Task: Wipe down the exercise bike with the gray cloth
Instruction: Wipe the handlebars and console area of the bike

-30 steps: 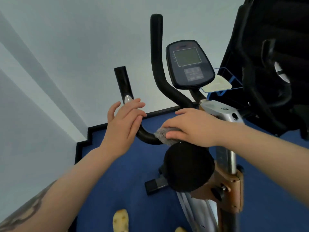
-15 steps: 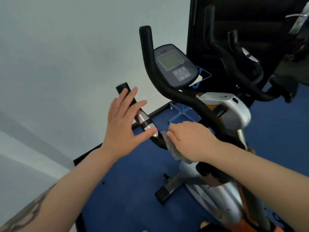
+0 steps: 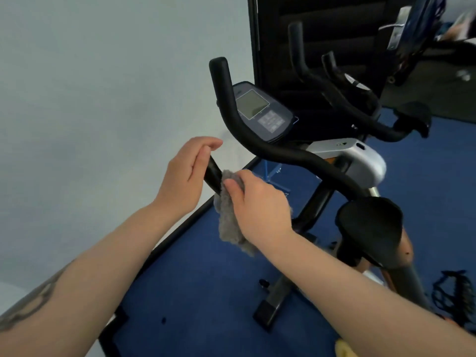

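My right hand [image 3: 260, 207] holds the gray cloth [image 3: 229, 222] wrapped round the near handlebar [image 3: 213, 173] of the exercise bike [image 3: 360, 161], thumb pressed on top of the fabric and the fingers curled under it, so the grip is closed on the cloth and the bar together. The loose end of the cloth hangs down below my wrist, over the blue floor mat [image 3: 206, 292]. My left hand [image 3: 188, 173] sits just above, at the upper end of the same handlebar; its fingers are loosely curved around the bar's tip, thumb and forefinger near each other, but I cannot tell whether they actually clamp the bar or only rest against it. The two hands are just beside each other, with a short stretch of black bar showing between them. The far handlebar [image 3: 257, 135] curves up past the console [image 3: 260, 112], whose grey screen faces me. Below my right forearm is the black saddle [image 3: 371, 225], and the silver frame housing [image 3: 360, 158] lies behind the handlebar stem. A white wall [image 3: 103, 86] fills the left side, and a large mirror [image 3: 334, 47] stands behind the bike.
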The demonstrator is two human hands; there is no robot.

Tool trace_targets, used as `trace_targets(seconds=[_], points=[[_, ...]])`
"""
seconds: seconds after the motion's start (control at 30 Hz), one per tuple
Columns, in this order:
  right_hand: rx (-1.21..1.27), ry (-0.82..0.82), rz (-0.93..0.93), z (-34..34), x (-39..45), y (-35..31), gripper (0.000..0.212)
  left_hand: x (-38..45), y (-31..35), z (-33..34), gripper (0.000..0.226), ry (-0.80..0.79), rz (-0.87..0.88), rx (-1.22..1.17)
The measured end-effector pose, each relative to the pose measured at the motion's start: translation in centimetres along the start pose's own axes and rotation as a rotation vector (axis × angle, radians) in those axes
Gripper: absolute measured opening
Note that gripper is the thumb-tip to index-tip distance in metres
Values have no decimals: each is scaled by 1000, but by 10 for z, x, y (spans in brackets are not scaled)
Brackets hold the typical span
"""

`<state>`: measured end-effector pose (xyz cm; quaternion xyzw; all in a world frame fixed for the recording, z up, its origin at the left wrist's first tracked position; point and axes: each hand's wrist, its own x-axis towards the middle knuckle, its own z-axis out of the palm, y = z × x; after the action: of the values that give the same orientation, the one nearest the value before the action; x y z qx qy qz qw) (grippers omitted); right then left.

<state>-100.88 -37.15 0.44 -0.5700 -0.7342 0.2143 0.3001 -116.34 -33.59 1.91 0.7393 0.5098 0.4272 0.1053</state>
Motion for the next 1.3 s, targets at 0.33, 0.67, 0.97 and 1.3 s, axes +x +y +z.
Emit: trace_targets(seconds=[0.33, 0.67, 0.97, 1.3], points=[[-464, -16, -121, 13, 11, 2, 28, -2, -3, 8, 32, 33, -41, -182], [-389, 51, -130, 16, 22, -2, 34, -2, -2, 7, 35, 3, -75, -194], [-344, 75, -111, 13, 8, -4, 37, -3, -2, 8, 36, 18, -59, -219], [-508, 16, -195, 9, -24, 23, 42, -8, 3, 10, 34, 117, -79, -94]])
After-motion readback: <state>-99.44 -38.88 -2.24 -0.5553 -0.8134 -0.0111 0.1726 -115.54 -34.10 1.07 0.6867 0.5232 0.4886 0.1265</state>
